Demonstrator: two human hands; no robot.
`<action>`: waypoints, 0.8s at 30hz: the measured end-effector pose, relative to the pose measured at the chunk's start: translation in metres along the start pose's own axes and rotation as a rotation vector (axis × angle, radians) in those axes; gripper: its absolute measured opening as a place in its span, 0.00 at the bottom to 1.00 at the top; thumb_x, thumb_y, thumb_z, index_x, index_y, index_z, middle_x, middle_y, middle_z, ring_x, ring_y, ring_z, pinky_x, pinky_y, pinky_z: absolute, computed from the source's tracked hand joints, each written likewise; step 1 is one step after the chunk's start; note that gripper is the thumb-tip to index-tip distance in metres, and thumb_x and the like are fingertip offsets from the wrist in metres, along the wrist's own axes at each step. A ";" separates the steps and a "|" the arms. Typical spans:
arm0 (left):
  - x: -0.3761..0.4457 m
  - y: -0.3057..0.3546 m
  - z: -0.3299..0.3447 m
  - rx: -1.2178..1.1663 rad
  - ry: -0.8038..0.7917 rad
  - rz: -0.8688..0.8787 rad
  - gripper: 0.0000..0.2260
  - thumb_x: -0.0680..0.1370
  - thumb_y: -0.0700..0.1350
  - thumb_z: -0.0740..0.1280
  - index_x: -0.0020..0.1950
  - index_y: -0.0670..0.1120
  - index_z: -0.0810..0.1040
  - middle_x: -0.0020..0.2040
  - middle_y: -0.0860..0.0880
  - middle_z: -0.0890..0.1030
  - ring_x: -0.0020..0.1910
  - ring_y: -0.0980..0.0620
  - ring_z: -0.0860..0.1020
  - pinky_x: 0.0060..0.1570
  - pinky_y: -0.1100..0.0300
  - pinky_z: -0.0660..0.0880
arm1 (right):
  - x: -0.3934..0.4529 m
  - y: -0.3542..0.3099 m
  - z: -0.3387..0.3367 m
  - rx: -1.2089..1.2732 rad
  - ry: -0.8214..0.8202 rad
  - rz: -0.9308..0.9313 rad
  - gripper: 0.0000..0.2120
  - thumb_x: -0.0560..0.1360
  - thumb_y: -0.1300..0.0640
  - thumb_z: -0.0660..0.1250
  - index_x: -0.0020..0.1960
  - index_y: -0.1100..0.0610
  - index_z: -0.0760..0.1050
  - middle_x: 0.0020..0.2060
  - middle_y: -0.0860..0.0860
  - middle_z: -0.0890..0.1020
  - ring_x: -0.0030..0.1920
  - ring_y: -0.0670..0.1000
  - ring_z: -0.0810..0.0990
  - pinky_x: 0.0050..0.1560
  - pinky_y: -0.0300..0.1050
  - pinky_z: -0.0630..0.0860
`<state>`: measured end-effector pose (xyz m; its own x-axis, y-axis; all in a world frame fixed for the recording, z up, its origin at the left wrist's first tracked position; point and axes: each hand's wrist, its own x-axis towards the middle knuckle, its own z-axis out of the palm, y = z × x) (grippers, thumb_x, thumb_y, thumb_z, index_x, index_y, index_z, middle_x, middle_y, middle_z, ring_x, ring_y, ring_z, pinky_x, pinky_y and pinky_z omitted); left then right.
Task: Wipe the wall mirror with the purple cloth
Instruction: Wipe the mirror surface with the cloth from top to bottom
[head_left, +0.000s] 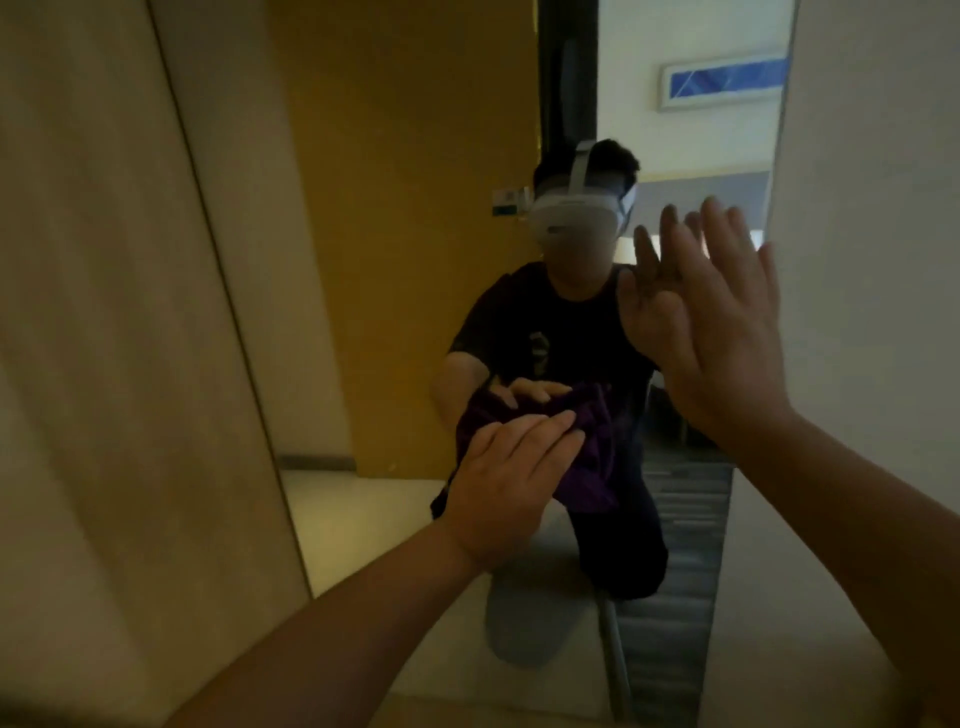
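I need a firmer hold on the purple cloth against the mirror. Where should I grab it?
The purple cloth is bunched under the flat left hand on the mirror, hanging loose at lower right. Probably best to curl the fingers over the bunched upper edge from above; the right hand is open.

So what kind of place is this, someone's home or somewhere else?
Probably a hotel room or a flat's entry hall, though that's a guess. A tall wall mirror reflects a wooden door, a framed blue picture and striped carpet. The left hand presses a purple cloth against it.
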<state>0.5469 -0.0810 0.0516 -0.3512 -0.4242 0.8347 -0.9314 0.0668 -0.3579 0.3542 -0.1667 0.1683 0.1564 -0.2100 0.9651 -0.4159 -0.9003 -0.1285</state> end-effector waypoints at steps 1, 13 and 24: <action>-0.014 -0.010 -0.007 0.010 0.008 -0.022 0.18 0.78 0.41 0.69 0.69 0.45 0.75 0.70 0.46 0.75 0.65 0.46 0.74 0.58 0.50 0.71 | -0.011 -0.014 0.016 0.010 -0.018 -0.037 0.24 0.83 0.53 0.53 0.76 0.60 0.64 0.78 0.60 0.60 0.79 0.58 0.52 0.78 0.60 0.45; -0.119 -0.174 -0.066 0.213 0.158 -0.119 0.15 0.82 0.40 0.61 0.69 0.44 0.71 0.67 0.43 0.77 0.65 0.44 0.72 0.58 0.47 0.69 | -0.064 -0.108 0.168 -0.405 -0.266 -0.279 0.28 0.83 0.46 0.50 0.79 0.60 0.57 0.80 0.58 0.53 0.80 0.58 0.46 0.77 0.65 0.41; -0.055 -0.227 -0.040 0.323 0.347 -0.058 0.22 0.76 0.45 0.73 0.69 0.43 0.75 0.69 0.43 0.75 0.69 0.43 0.72 0.68 0.48 0.67 | -0.066 -0.101 0.183 -0.519 -0.245 -0.270 0.28 0.85 0.48 0.51 0.80 0.60 0.52 0.80 0.60 0.52 0.80 0.61 0.47 0.76 0.70 0.45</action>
<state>0.7740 -0.0370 0.1031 -0.3622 -0.0890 0.9278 -0.8920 -0.2558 -0.3727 0.5493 -0.1318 0.0757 0.4914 -0.1373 0.8601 -0.7037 -0.6445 0.2991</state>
